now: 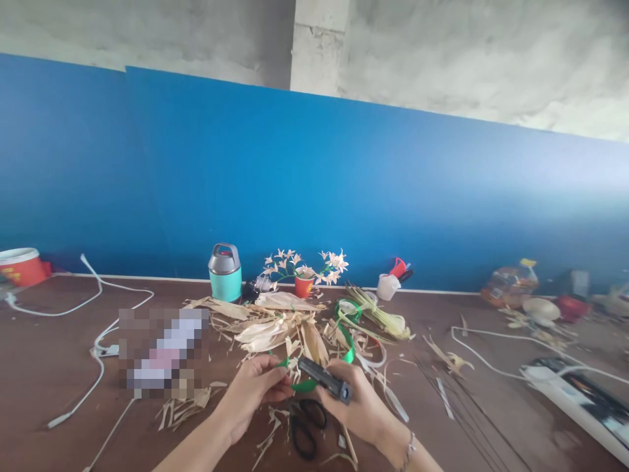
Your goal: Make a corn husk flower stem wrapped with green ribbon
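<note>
Pinching a narrow green strip (304, 386) near its end, the left hand (259, 388) has thumb and forefinger pressed together, with the strip running from these fingers across toward the right hand (354, 400). There the fingers are wrapped around a black handheld tool (325, 378), its far end angled toward the left fingertips; whether they grip the strip as well, I cannot tell. Just below the gap between both sets of fingers lies a pair of black-handled scissors (296, 419). Beyond the fingertips, a heap of dry husks (272, 331) spreads over the brown bench (49, 354), and torn husk pieces (189, 406) lie left of the left fingers. Farther out from the fingers, behind the heap, stand a red cup (304, 286) with pale flowers (338, 260) and, to its left, a turquoise container (226, 283). Past the right fingers are a loose green ribbon (349, 354), a bundle of pale stalks (386, 319) and, farther off, a white cup (388, 286).
</note>
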Available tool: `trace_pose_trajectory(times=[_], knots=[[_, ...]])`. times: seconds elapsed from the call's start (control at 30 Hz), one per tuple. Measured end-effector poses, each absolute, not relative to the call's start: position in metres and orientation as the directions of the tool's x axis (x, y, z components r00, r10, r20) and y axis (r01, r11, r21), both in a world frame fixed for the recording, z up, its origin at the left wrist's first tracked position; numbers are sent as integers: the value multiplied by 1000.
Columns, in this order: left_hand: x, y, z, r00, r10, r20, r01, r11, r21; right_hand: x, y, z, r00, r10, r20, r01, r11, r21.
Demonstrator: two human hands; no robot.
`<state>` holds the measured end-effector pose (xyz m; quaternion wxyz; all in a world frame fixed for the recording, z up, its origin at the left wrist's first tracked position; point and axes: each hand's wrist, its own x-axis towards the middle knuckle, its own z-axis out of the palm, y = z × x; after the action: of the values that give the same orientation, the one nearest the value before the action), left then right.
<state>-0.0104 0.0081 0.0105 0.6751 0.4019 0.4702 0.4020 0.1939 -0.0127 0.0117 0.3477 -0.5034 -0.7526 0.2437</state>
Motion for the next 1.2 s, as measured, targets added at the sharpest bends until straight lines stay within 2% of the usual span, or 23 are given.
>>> trace_pose_trajectory(times=[0.13,0.4,1.2], knots=[[-10,8,12,217,922,-320,-155,356,922,195,-12,0,-230,921,316,579,390,-716],[-9,5,16,210,927,-312,-125,342,931,189,-11,9,-328,912,245,612,403,-680],[-9,4,22,202,928,-314,-139,344,929,189,-11,11,-347,914,210,628,393,-672]])
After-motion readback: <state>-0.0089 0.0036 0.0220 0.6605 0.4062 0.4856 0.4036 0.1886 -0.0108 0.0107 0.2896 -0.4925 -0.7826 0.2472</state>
